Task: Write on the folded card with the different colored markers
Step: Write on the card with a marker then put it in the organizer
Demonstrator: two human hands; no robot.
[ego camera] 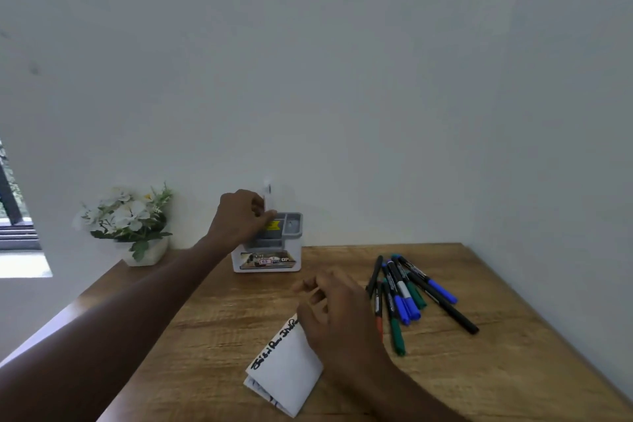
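A folded white card [286,370] with black handwriting along its left edge lies on the wooden table [479,370] near the front. My right hand [337,315] hovers just above its upper right corner, fingers loosely apart, holding nothing. Several markers [409,295] with blue, green, red and black caps lie in a loose pile to the right of that hand. My left hand [241,216] reaches far back to a white and grey organizer box [274,250] by the wall, fingers closed on a small white item [267,197] sticking up above the box.
A white pot of artificial white flowers [130,219] stands at the table's back left corner. White walls close the table at the back and on the right. A window opening [13,216] shows at far left.
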